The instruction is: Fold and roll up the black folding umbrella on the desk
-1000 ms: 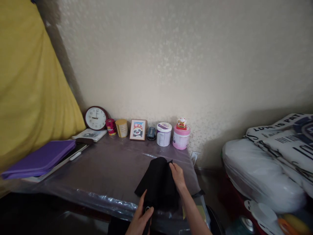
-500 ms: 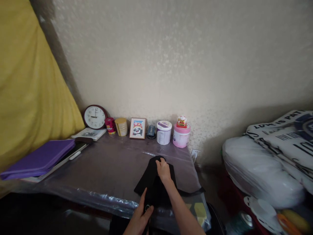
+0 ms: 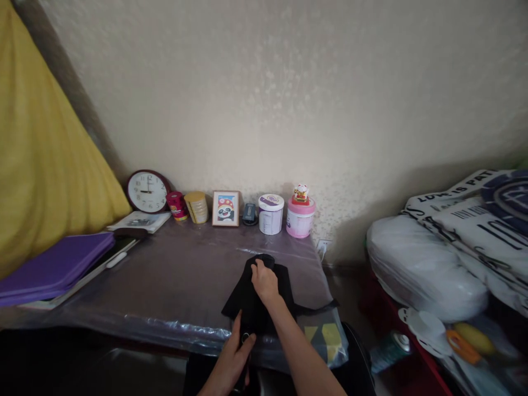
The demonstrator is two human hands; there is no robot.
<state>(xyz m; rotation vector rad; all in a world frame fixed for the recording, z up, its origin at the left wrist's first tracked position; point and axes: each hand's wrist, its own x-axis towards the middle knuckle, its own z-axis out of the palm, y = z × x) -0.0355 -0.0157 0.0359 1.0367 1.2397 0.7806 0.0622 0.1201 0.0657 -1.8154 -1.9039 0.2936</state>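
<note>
A black umbrella [image 3: 239, 294], as it looks from its loose fabric panels, lies pointing away from me at the table's front edge. Its narrow strap [image 3: 315, 309] trails out to the right. My left hand [image 3: 231, 357] is closed around the near end, on a dark handle with a small shiny ring by the thumb. Further up, my right hand [image 3: 264, 281] grips the black fabric close to the rounded far end, its fingers bent. The palm hides part of the cloth beneath it.
Along the wall stand a clock [image 3: 148, 191], a pink can [image 3: 177, 206], a yellow-lidded jar [image 3: 197, 208], a panda picture [image 3: 226, 209], a white tub [image 3: 271, 214] and a pink tub [image 3: 301, 220] bearing a cat figurine. Left lies a purple folder [image 3: 61, 261]; right, stuffed bags [image 3: 421, 264].
The whole scene has shifted slightly left and up in view. My right hand has moved a little along the fabric; both hands keep their hold on the umbrella.
</note>
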